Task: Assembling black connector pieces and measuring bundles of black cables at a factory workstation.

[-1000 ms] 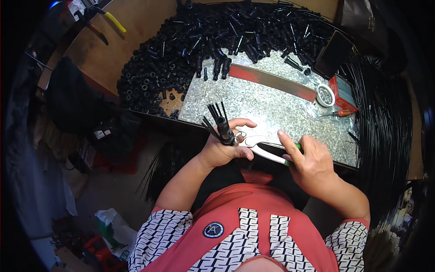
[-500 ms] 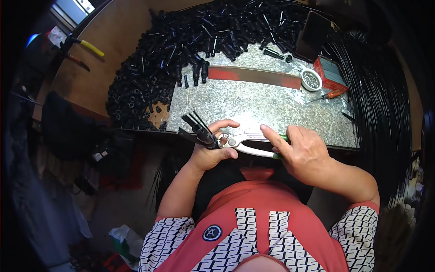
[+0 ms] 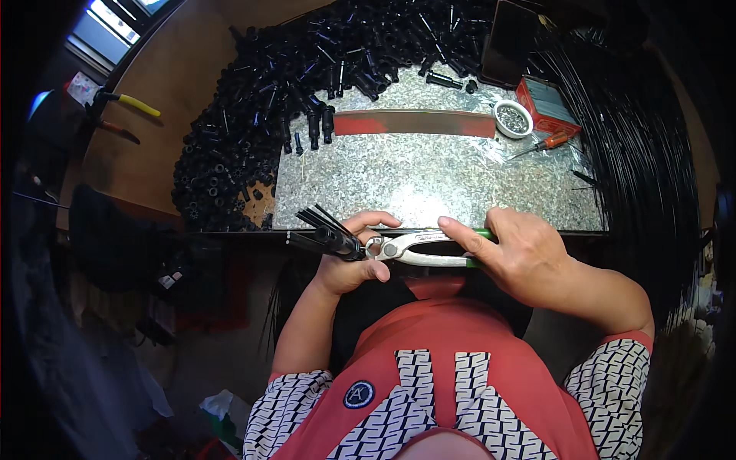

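My left hand point(image 3: 343, 274) is closed around a black tubular plastic part point(image 3: 337, 242), from whose far end several thin black strips point(image 3: 313, 218) stick out up and to the left. My right hand point(image 3: 533, 249) grips the green-ended handles of a pair of silver pincers point(image 3: 433, 260), its index finger stretched along the upper handle. The pincers' round jaws sit at the near end of the black part, between my left thumb and forefinger. Whether they bite on anything cannot be made out. Both hands are just in front of the bench edge.
Beyond lies a speckled stone slab point(image 3: 429, 176) with a long red-brown bar point(image 3: 414, 123), a white bowl of small metal bits point(image 3: 512, 119), a red box point(image 3: 547, 107) and a screwdriver point(image 3: 548, 142). Black parts point(image 3: 253, 115) are heaped left and behind; long black strands point(image 3: 636, 153) hang right.
The view has shifted slightly, so the bench things sit a little higher and further left. The black part is tilted flatter to the left; both hands keep their holds.
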The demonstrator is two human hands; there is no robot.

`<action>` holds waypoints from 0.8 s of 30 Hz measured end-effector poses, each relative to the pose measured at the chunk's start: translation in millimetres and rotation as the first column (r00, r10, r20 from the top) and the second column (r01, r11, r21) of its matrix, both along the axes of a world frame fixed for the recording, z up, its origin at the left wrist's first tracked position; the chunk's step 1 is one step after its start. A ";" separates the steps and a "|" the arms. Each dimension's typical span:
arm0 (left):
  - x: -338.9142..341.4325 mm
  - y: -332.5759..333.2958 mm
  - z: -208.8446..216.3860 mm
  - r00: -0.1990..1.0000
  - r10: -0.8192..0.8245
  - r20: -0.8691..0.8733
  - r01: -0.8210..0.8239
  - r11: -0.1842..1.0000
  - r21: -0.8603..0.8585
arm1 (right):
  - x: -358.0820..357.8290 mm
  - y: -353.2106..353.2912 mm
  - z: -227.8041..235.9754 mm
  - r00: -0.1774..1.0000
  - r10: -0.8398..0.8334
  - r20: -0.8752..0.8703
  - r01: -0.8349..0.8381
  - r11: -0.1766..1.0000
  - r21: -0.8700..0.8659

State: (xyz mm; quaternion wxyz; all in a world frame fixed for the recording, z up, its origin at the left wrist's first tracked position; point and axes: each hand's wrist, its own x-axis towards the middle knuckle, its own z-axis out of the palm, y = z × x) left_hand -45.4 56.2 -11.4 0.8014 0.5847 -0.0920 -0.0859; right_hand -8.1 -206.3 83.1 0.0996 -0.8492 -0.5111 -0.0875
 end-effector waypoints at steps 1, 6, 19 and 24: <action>-1.0 -1.0 0.7 1.000 0.003 -0.003 -0.003 1.000 0.002 | -1.2 -0.6 0.7 1.000 0.001 0.022 -0.001 1.000 -0.015; -1.5 -1.5 3.4 0.999 0.019 0.042 -0.024 0.990 0.136 | -7.0 1.5 -1.5 0.996 0.004 0.093 0.004 0.996 -0.090; 5.9 10.4 -9.0 0.989 0.121 0.082 -0.093 0.954 -0.286 | 25.7 1.8 -23.0 0.819 -0.025 -0.573 0.047 0.999 0.023; 12.1 39.9 10.6 0.928 0.335 0.160 -0.282 0.916 -0.284 | 41.3 -20.1 -48.3 0.864 -0.447 -0.231 0.429 0.895 -0.124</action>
